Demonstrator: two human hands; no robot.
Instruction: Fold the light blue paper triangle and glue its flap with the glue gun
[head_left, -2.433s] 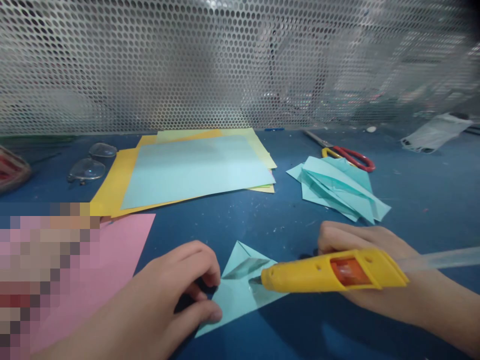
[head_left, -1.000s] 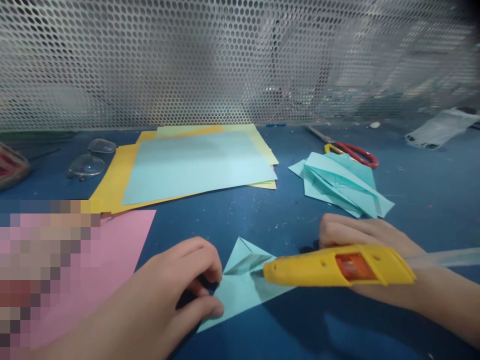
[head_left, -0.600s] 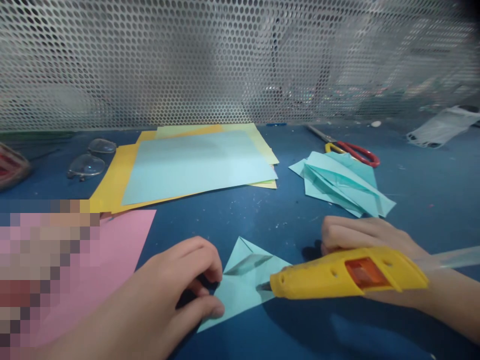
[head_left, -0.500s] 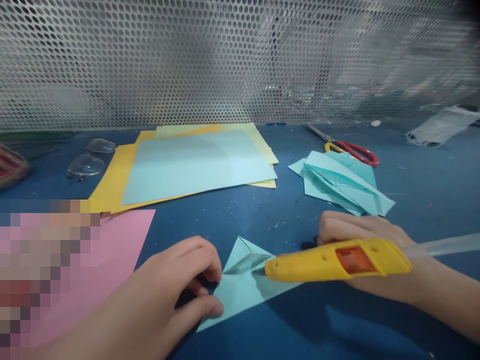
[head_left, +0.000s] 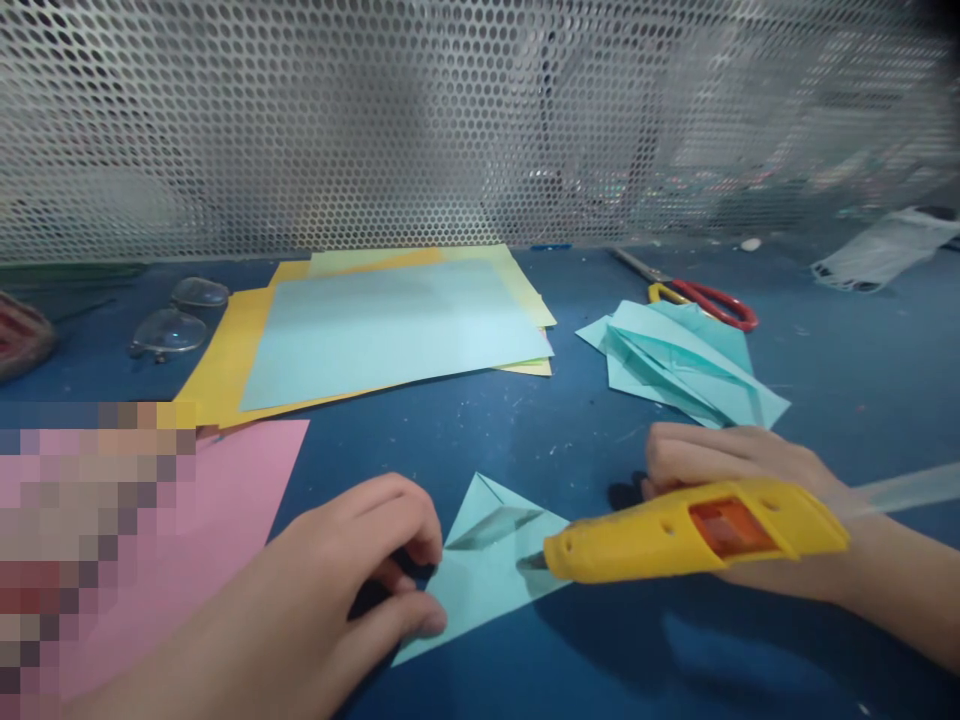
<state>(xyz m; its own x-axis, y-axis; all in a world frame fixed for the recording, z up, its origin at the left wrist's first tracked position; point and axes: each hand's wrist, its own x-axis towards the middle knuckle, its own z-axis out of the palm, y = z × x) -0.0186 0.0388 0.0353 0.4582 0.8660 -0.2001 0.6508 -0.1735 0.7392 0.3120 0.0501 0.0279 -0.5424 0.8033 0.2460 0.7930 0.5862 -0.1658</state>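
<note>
Judging remotely, I expect the folded light-blue paper (head_left: 484, 590) beside the loosely curled left hand (head_left: 375, 560) to be light, easily creased: hold its thumb-side edge. Whether that hand pinches, I can't tell; the right hand (head_left: 750, 458) grasps the hot-glue gun (head_left: 637, 545).

Glue gun (head_left: 622, 547): smth plas.

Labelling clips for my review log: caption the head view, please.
Right hand holds a yellow plastic glue gun over a folded turquoise paper, left hand at its edge, on a blue table.
</note>
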